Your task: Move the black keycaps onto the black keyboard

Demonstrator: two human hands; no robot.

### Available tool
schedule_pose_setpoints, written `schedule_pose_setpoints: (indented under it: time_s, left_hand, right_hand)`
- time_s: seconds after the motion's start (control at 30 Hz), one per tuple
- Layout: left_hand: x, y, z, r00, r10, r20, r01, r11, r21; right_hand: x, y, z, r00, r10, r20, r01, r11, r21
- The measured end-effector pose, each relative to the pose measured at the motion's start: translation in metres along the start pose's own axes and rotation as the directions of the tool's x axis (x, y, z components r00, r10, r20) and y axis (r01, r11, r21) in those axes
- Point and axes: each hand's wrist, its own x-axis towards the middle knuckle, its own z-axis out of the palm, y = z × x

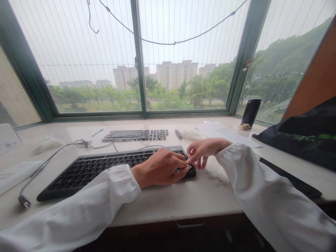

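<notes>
A black keyboard lies at an angle on the pale marble sill. My left hand rests over the keyboard's right end, its fingers curled down onto the corner. My right hand meets it from the right, thumb and forefinger pinched at the same corner, the other fingers curled below. What the pinch holds is too small to make out. Both arms wear white sleeves.
A second, thinner keyboard lies further back with its cable trailing left to a USB plug. A black cylinder, papers, a black bag and a dark flat slab sit to the right. Windows stand behind.
</notes>
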Motion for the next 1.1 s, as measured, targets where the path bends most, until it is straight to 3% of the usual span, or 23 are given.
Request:
schedule_pose_setpoints:
  time_s: [0.37,0.63,1.1]
  left_hand:
    - [-0.003,0.001,0.0,1.0,0.022,0.014,-0.023,1.0,0.013]
    - [0.002,0.009,-0.003,1.0,0.028,0.003,-0.028,0.996,0.088]
    - [-0.002,0.001,0.003,0.999,0.034,0.004,-0.035,0.994,0.099]
  right_hand:
    - [0.004,0.001,0.003,0.999,-0.001,-0.041,0.003,0.999,0.051]
    - [0.009,0.008,0.001,0.999,-0.052,0.004,0.051,0.994,0.102]
    - [0.007,0.011,0.0,0.995,-0.102,-0.004,0.102,0.989,0.107]
